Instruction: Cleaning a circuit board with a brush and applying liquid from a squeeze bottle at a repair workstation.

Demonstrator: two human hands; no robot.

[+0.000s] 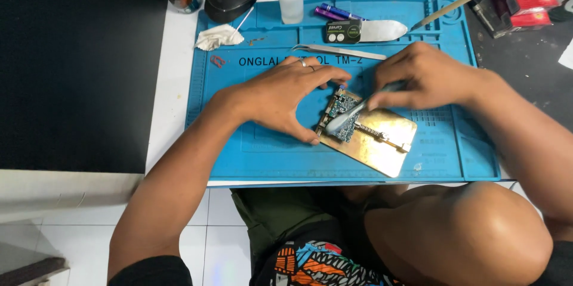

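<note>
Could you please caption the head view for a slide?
Left hand steadies circuit board on metal holder; right hand applies tool.

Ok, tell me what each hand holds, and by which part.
Right hand pinches a slim tool by its upper end. Left hand steadies the circuit board at its edge.

Blue circuit board (342,116) clamped flat on brass holder (387,140).

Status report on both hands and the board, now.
Left hand steadying circuit board on metal holder plate. Right hand pressing a brush-like tool onto the board. Tweezers lie clear behind.
</note>
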